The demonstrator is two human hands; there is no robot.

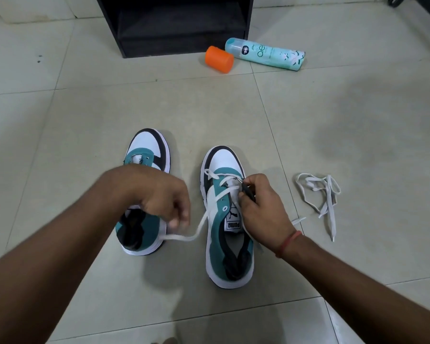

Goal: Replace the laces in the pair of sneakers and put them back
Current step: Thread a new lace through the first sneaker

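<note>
Two bare forearms reach in over the tiled floor [60,108]. The left hand [164,199] pinches the flat white cotton lace [196,230]; the right hand [261,204] curls round its other end at the eyelets of the right teal, white and black sneaker [227,219]. The unlaced left sneaker [147,150] stands beside it. A second loose white lace [320,197] lies well apart. The lace looks limp and light; its stiff tip is probably the best hold for threading.
</note>
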